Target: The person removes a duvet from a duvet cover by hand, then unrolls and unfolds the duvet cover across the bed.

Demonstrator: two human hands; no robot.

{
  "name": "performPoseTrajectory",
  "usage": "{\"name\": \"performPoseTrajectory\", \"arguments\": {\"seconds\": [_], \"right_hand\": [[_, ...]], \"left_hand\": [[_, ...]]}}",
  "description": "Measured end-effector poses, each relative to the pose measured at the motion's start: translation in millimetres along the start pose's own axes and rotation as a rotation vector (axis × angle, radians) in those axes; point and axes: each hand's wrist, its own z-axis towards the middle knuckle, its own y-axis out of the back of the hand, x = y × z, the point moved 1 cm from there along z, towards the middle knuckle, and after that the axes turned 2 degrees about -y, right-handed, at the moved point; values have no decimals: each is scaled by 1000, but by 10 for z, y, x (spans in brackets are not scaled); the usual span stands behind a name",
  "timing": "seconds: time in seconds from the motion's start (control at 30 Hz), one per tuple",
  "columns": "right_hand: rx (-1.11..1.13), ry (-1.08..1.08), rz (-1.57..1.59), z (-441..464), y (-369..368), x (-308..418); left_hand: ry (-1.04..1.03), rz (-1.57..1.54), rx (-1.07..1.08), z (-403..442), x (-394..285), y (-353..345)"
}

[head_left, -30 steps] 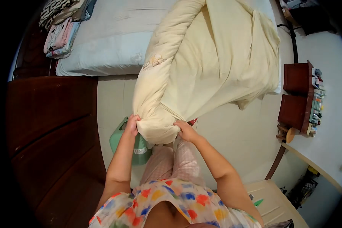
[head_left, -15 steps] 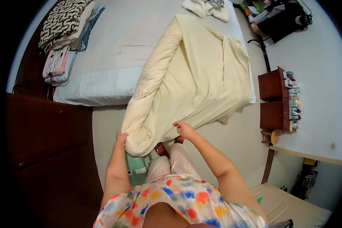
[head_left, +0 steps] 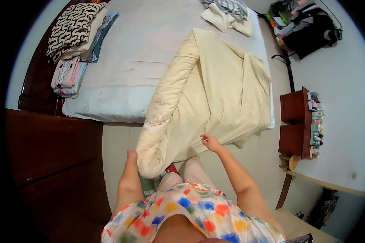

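A cream quilt (head_left: 227,93) lies over the near right part of the bed, its left side folded into a thick roll (head_left: 170,89). The near end of this roll hangs past the bed's edge in front of my body. My left hand (head_left: 132,154) is against the outer left side of that end, its fingers mostly hidden. Above the quilt's near hanging edge is my right hand (head_left: 210,142), fingers loosely bent and apart, with nothing visibly held.
Folded bedding (head_left: 75,30) is stacked at the bed's (head_left: 121,52) far left, with white cloths (head_left: 223,20) on the far right. Dark wooden cabinets (head_left: 56,154) border the left; bottles line a red-brown dresser (head_left: 294,137) at right. Below the roll is a green container (head_left: 148,188).
The whole view has shifted, so the bed and quilt sit lower. My right hand has moved slightly right. My left thumb, visible on the roll earlier, is harder to see.
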Motion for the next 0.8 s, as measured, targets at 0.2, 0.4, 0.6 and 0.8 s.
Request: {"name": "performPoseTrajectory", "arguments": {"seconds": [0.2,0.4,0.6,0.8], "right_hand": [[14,62,-31,912,560,158],[35,46,-21,1614,1035,585],[-10,-73,135,2218,1180,904],[-151,-184,229,3212,926,1061]], "left_hand": [[-112,-262,22,105,-946,9],[-256,-325,49,-226,-2191,-580],[-368,-373,223,-126,-3000,-958],[-695,-37,296,168,-3486,-1209]]}}
